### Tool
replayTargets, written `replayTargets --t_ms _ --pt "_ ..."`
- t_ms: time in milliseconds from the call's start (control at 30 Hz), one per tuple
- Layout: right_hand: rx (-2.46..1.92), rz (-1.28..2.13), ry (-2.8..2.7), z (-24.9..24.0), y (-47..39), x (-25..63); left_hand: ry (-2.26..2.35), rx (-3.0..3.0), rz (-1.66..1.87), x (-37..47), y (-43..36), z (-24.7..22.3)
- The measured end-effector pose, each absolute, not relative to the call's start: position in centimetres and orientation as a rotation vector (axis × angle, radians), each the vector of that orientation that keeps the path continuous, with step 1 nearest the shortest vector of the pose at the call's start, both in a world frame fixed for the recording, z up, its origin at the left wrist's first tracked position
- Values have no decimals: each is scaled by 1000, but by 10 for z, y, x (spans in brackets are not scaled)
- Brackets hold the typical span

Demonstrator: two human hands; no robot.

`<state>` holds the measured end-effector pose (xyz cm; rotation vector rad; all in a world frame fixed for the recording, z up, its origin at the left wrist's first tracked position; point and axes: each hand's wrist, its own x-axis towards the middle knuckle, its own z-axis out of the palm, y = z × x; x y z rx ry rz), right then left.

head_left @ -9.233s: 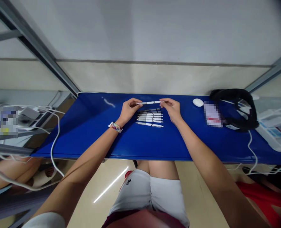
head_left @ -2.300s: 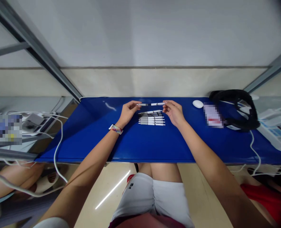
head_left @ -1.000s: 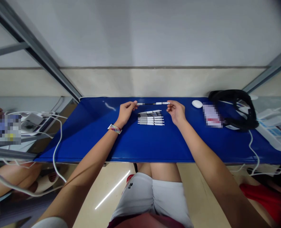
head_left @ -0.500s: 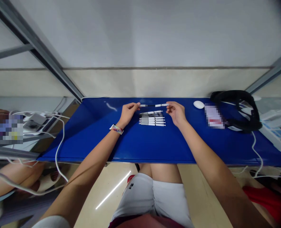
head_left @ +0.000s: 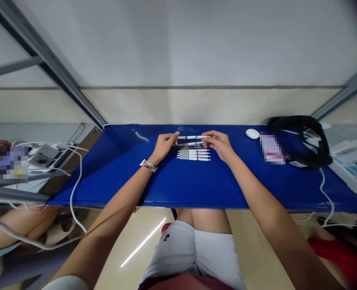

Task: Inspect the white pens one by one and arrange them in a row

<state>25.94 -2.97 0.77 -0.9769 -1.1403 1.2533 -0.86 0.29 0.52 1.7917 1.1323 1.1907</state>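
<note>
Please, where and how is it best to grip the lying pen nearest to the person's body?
I would pinch the nearest pen around mid-barrel, from above and the person's side. It is slim and lies flat, running left to right; the other pens crowd its far side, none its near side.

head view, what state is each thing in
Held pen: level, halves together
Loose pens: lying flat, close together
Left hand: closed on the pen's left end
Right hand: closed on its right end
Wristband: fastened
White oval object: lying unheld
Black looped band: lying unheld
</note>
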Motion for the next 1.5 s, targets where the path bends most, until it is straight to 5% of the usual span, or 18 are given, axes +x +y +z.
replayTargets --t_ms 367,1267,1500 --pt "-942 1304 -1055 5 -28 257 834 1712 1212 -7 5 2" --pt "-906 1341 -911 5 -25 255 1001 1690 1179 -5 -5 10" --pt "-700 1746 -642 12 -29 260 949 1632 1227 -5 -3 8"
